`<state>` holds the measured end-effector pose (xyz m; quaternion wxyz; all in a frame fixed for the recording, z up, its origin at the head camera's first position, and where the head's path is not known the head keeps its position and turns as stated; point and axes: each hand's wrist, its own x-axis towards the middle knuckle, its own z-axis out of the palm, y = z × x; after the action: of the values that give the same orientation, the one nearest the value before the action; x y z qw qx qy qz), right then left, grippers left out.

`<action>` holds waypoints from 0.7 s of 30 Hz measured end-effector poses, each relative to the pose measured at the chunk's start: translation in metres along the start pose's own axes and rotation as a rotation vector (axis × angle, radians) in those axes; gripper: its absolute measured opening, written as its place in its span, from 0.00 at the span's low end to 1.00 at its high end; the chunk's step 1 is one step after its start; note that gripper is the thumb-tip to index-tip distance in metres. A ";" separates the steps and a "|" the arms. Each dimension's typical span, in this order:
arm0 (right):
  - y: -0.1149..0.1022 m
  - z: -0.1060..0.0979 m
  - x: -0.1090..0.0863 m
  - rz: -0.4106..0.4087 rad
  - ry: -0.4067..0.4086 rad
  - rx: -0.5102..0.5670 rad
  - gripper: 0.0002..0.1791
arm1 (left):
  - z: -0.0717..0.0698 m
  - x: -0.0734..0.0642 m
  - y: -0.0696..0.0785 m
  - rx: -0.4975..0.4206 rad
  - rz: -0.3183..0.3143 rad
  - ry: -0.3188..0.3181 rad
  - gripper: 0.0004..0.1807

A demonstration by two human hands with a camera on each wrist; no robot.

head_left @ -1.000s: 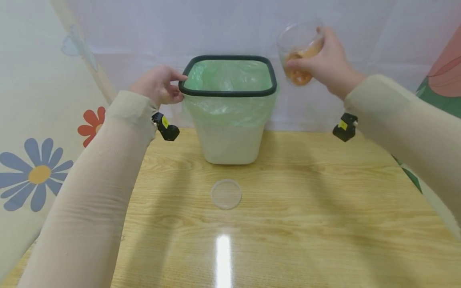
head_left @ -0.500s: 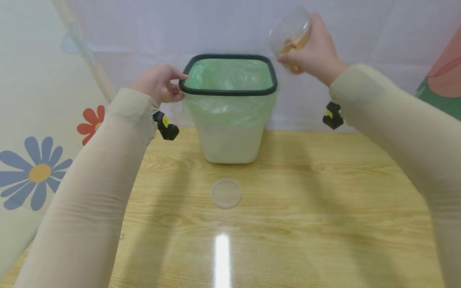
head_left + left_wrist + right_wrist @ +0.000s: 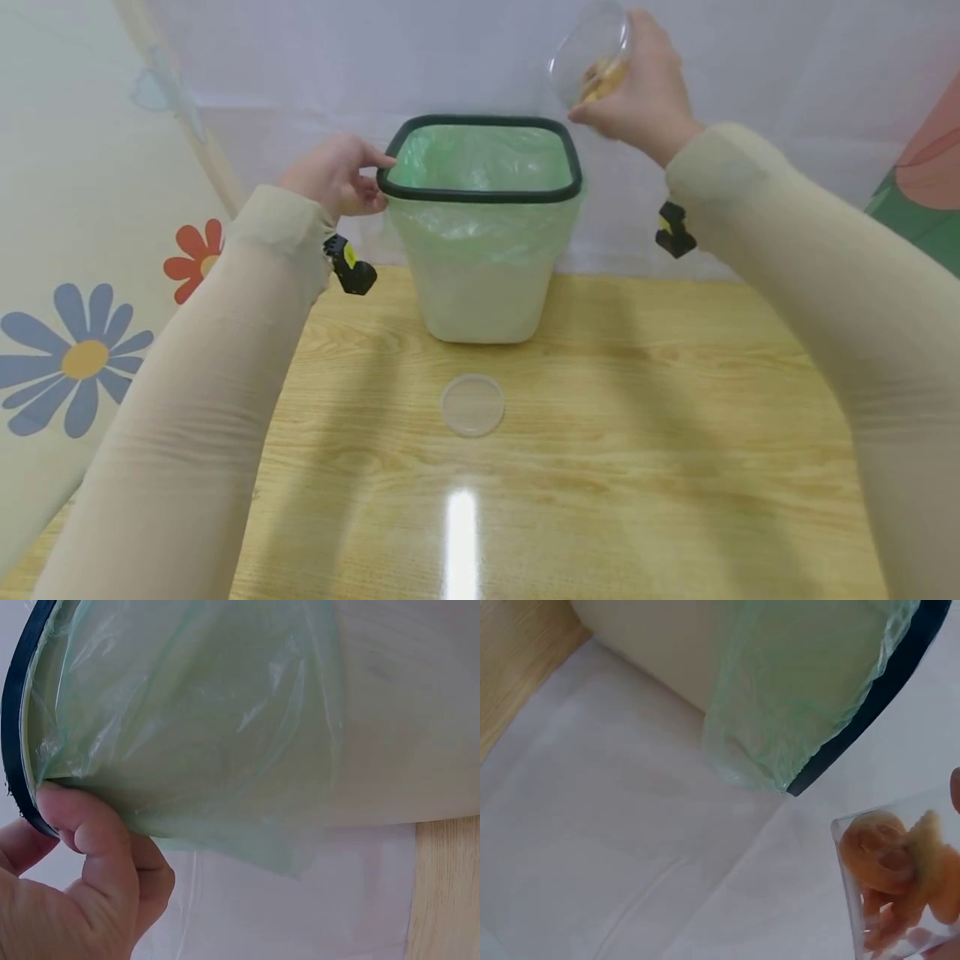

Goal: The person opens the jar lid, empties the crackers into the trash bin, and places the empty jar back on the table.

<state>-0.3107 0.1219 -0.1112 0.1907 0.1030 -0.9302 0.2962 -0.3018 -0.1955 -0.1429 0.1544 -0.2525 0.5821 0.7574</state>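
A pale waste bin (image 3: 483,300) stands on the table, lined with a green plastic bag (image 3: 480,229) held by a black rim ring (image 3: 480,197). My left hand (image 3: 337,177) pinches the rim at its left side; in the left wrist view its thumb and curled fingers straddle the edge. Up to the right of the bin, my right hand (image 3: 648,96) grips a clear plastic cup (image 3: 585,54), tilted towards the bin. Several orange-brown, curled pieces (image 3: 877,851) lie inside the cup; their exact kind is unclear. The bottom of the bin's inside is hidden.
A clear round lid (image 3: 472,406) lies flat on the wooden table (image 3: 600,467) in front of the bin. White cloth (image 3: 300,58) hangs behind the bin, and a flower-printed cloth (image 3: 82,358) hangs at the left.
My right hand has moved left and up with the cup, which has tipped further towards the bin. My left hand has stayed at the rim.
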 end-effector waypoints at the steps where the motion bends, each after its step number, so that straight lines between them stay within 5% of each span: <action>1: 0.000 0.001 0.000 0.001 -0.005 -0.018 0.56 | 0.000 0.000 0.000 0.001 0.004 -0.001 0.30; 8: -0.002 0.011 0.005 -0.096 -0.010 -0.201 0.57 | -0.004 -0.003 -0.002 0.000 0.006 0.017 0.30; 21: -0.007 0.017 0.011 -0.183 0.040 -0.271 0.55 | -0.006 -0.004 -0.005 -0.012 0.013 -0.003 0.30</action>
<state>-0.3230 0.1056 -0.1156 0.2474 0.1548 -0.9444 0.1513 -0.2946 -0.2001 -0.1457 0.1491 -0.2484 0.5790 0.7621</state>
